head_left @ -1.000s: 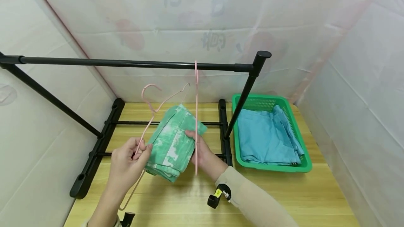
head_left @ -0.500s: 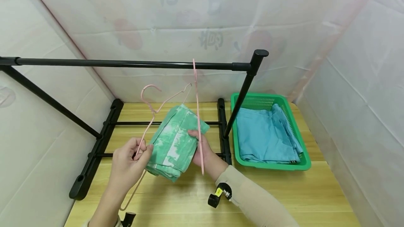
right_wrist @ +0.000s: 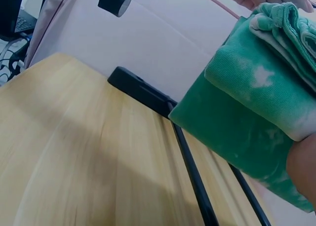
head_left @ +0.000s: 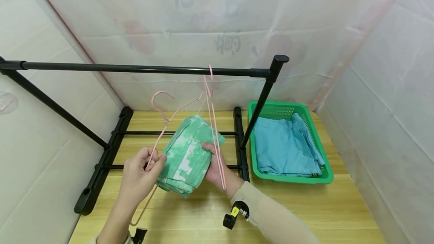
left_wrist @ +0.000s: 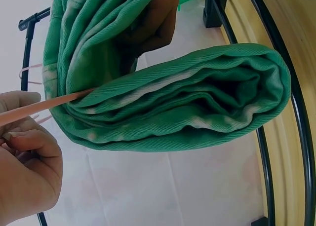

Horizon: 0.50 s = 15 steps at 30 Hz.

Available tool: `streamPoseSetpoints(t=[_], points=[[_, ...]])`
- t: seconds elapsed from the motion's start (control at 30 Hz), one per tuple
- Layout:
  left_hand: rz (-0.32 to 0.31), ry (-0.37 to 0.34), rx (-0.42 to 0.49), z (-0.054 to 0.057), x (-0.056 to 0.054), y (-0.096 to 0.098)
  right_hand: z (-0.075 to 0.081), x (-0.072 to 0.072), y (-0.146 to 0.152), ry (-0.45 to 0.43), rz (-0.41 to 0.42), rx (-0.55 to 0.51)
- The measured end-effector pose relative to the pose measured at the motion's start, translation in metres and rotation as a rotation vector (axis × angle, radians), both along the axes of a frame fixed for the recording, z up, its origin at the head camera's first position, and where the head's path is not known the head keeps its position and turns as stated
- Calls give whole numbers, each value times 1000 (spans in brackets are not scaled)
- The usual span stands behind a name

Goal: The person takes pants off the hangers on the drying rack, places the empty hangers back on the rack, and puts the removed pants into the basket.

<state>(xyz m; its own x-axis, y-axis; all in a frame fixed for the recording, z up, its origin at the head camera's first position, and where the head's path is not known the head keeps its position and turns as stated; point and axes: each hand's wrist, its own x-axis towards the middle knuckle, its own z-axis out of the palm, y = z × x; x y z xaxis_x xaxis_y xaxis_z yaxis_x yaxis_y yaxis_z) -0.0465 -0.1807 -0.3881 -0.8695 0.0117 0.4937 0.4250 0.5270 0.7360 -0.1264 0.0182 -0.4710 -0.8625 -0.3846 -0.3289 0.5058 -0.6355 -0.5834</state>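
My left hand (head_left: 142, 172) pinches one side of a pink clothes hanger (head_left: 165, 121), whose hook points up. A folded green-and-white tie-dyed garment (head_left: 184, 157) leans against this hanger, gripped at its right side by my right hand (head_left: 213, 170). From the left wrist, the hanger's bar (left_wrist: 44, 108) runs in between two thick folds of the garment (left_wrist: 187, 122), and right-hand fingers (left_wrist: 155, 26) show behind the upper fold. A second pink hanger (head_left: 223, 186) hangs from the rack's bar, crossing in front of my right hand in the head view.
A black clothes rack (head_left: 135, 67) spans the wooden table (head_left: 190, 221), its feet and lower rods under my hands. At right, a green basket (head_left: 330, 174) holds folded blue cloth (head_left: 286, 146). Pale sheets (head_left: 376, 97) wall the space in.
The hanging hanger has swung from edge-on to slanted, its lower end shifting right so that two strands show. My hands and the green garment have shifted only slightly right.
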Motion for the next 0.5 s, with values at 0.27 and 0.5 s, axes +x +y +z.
streamPoseSetpoints(t=[0.27,0.5], points=[[-31,-10,26,-4,-2,1,1,3,3,30,41,-48],[-13,3,23,-12,-5,2,-3,2,5,47,78,-56]])
